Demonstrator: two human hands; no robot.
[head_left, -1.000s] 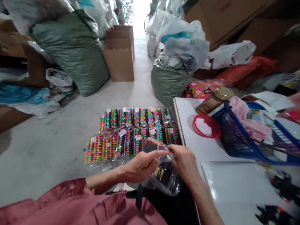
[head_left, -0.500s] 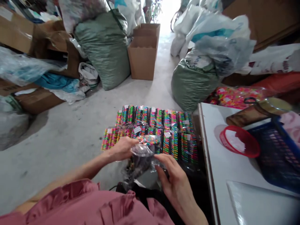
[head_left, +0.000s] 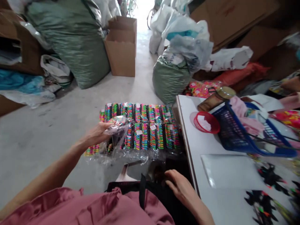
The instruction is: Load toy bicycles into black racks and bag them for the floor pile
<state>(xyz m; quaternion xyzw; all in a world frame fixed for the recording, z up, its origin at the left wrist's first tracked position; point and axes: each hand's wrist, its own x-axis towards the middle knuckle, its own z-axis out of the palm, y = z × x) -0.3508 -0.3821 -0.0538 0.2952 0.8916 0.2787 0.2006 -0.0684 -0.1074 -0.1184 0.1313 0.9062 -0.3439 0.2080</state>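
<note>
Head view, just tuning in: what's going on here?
A person holds a clear plastic packet with colorful contents in the left hand, over the left part of rows of similar packets; whether it touches them is hard to tell. The right hand is near the lap, with nothing visible in it. To the right, a white table bears a red basket and a blue basket.

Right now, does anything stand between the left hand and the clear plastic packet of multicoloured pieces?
Nothing visible does: the left hand holds the clear plastic packet of multicoloured pieces directly. Rows of similar clear-wrapped packets lie beyond it; the right hand is apart, nearer the body.
</note>
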